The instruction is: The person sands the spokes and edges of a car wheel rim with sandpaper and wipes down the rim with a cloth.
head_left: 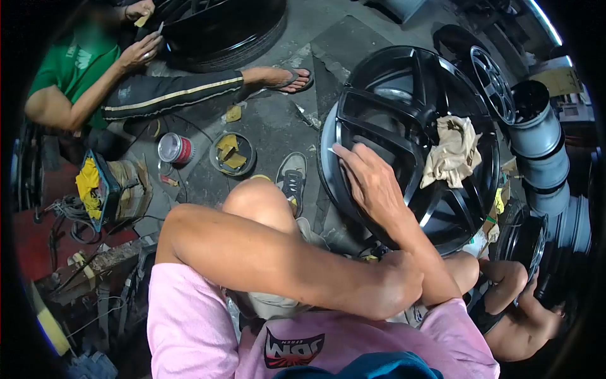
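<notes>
A large black multi-spoke car wheel (372,140) lies before me, with a pale grey band along its near left rim. My right hand (375,180) rests on that rim, fingers bent and pressed together at the edge. A tiny whitish bit shows at its fingertips; what it is, I cannot make out. My left arm crosses over my knee, and my left hand (404,284) is bent against my right forearm, its fingers hidden. A crumpled beige cloth (451,151) lies over the spokes on the wheel's right side, apart from both hands.
Left of my shoe stand a bowl (251,165) holding yellow sandpaper pieces and an open can (175,149). A seated co-worker in a green shirt (95,57) handles another wheel (233,44). Stacked rims (536,136) stand at right, above another crouching person (517,322).
</notes>
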Demonstrator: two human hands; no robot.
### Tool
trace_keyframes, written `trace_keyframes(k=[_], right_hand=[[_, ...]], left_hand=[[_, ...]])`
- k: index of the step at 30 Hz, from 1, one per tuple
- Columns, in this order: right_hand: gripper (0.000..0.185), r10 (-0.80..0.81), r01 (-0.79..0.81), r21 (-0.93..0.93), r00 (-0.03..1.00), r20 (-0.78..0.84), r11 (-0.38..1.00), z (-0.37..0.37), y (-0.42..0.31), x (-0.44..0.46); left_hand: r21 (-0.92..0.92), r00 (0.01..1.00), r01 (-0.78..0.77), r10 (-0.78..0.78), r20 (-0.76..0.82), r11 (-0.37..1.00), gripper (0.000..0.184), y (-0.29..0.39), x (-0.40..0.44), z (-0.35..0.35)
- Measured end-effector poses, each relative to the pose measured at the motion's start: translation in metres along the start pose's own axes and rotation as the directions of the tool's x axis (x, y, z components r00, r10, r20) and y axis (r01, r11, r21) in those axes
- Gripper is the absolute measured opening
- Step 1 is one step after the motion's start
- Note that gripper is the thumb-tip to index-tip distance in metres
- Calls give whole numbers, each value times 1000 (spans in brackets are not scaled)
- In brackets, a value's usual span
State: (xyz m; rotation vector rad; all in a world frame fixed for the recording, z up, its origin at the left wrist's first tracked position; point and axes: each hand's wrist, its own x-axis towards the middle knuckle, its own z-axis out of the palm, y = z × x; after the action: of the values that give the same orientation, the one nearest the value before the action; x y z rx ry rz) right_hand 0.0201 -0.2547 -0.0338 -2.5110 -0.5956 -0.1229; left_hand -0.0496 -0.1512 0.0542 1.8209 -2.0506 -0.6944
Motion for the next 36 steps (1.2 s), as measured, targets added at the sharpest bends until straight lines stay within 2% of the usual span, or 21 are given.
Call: trace_keyframes(k=[2, 6, 7, 9, 12, 15, 16, 18, 19, 20, 21, 22, 27, 31, 36], right_hand=[[46, 7, -7, 12, 1000, -4, 1000, 4, -7, -11], [45, 39, -38, 37, 999, -31, 999, 4, -7, 0], [46, 60, -58, 55, 998, -25, 997, 3, -7, 3], [46, 84, -81, 77, 996, -38, 994, 3, -11, 1], [45, 128, -124, 79, 990, -52, 989, 7, -20, -11], [44, 161, -156, 64, 983, -85, 986, 12, -22, -3], [43, 166, -160, 61, 981, -103, 985, 12, -22, -1], [42, 178, -171, 68, 977, -116, 983, 12, -28, -5], [42, 193, -185, 77, 974, -119, 980, 13, -31, -6], [42, 183, -175, 76, 976, -117, 982, 13, -32, -5], [41, 199, -193, 66, 973, -114, 979, 13, -34, -6], [39, 224, -219, 55, 968, -113, 974, 12, -35, -9], [34, 255, -242, 98, 954, -156, 965, 18, -39, -2], [30, 314, -300, 101, 930, -192, 949, 20, -42, -11], [30, 303, -281, 127, 931, -204, 951, 20, -41, -3]], left_hand=[[-31, 997, 72, -73, -33, 997, 8, 1, -2, 1], [-43, 988, 86, -90, -124, 995, 10, -2, -27, 0], [-23, 956, 47, -52, -287, 999, 12, -2, -30, 11], [10, 896, 28, -21, -444, 1000, 14, -2, -31, 29], [17, 860, 90, -69, -506, 996, 16, 0, -28, 43], [148, 924, 87, -24, -381, 985, 22, -9, -46, 47], [465, 892, 3, 208, -401, 885, 34, -23, -67, 31], [382, 827, -60, 260, -498, 922, 29, -22, -59, 41], [-47, 818, -83, 42, -573, 995, 15, -13, -43, 36], [-43, 815, -75, 37, -578, 996, 15, -13, -35, 35], [-102, 967, 5, -31, -254, 995, 14, -12, -39, 3], [-94, 990, 104, -94, 103, 990, 14, -11, -42, -29], [-74, 992, 36, -45, -116, 997, 13, -12, -64, -20], [-74, 987, 39, -50, -152, 996, 13, -11, -73, -15], [-77, 990, 27, -37, -133, 997, 12, -14, -104, -13]])
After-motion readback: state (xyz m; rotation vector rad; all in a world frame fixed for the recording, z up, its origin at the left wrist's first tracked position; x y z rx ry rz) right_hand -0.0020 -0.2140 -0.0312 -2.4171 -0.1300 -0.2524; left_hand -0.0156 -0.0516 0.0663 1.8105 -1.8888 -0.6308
